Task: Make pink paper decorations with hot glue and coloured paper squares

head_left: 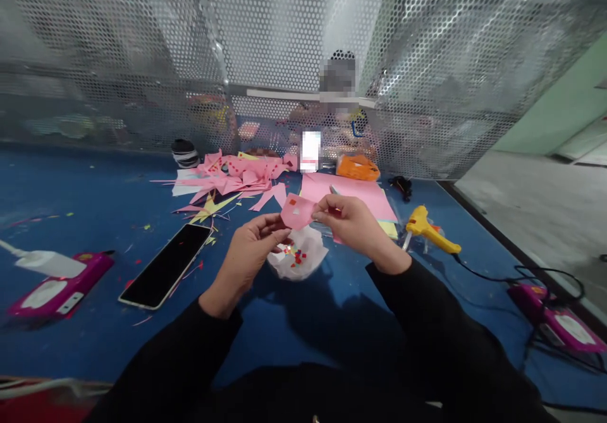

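Observation:
A small folded pink paper piece (296, 211) with little cut-out holes is held up over the blue table between both hands. My left hand (249, 252) pinches its lower left edge. My right hand (353, 220) pinches its right edge, fingers closed. Directly below sits a white plastic bag (298, 265) holding small red and coloured paper bits.
A black phone (165, 265) lies to the left, with a magenta device (57, 284) and white plug beyond it. Pink paper scraps (232, 179), pink sheets (355, 192), an orange item (358, 167) and a yellow glue gun (429, 228) lie behind. Another person sits behind perforated metal mesh (303, 50).

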Available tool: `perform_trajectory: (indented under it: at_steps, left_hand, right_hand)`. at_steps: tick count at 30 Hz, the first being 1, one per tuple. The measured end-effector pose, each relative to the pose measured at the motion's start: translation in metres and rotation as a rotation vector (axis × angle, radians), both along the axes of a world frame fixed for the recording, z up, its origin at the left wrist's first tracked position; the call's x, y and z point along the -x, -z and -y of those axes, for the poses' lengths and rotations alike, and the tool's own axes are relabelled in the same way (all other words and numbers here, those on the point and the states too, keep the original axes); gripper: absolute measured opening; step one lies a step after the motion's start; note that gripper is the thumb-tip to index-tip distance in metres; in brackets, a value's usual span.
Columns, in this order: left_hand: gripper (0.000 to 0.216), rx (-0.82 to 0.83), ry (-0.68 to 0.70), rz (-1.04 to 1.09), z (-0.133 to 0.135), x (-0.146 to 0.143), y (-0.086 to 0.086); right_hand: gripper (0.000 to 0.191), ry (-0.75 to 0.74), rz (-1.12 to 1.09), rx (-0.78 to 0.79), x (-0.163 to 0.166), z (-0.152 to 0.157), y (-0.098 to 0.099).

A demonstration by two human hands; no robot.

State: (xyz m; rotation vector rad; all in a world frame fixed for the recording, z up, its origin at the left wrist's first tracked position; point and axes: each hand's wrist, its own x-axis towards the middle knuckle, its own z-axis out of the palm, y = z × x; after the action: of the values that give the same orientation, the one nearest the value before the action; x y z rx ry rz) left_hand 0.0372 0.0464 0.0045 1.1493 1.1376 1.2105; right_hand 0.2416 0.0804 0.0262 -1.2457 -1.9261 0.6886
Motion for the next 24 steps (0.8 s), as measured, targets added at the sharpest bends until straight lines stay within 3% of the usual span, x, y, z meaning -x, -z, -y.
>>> perform_trajectory:
  at_steps: [5,12,19,24]
  left_hand:
    - [0.021,-0.042,-0.171,0.060,-0.001,0.002,0.007]
    - [0.019,-0.023,-0.206,0.076,0.003,-0.003,0.008]
    - [0.058,-0.112,-0.197,0.088,0.003,-0.001,0.010]
    - [0.024,-0.112,-0.083,0.062,0.010,-0.004,0.011]
  right_hand:
    - [0.015,0.014,-0.041,0.015,-0.007,-0.006,0.003]
    - [0.016,0.032,-0.022,0.039,-0.006,-0.004,0.003]
    - [0.017,-0.002,-0.038,0.025,-0.002,0.002,0.000]
    - [0.016,0.001,-0.020,0.002,0.002,0.008,-0.004]
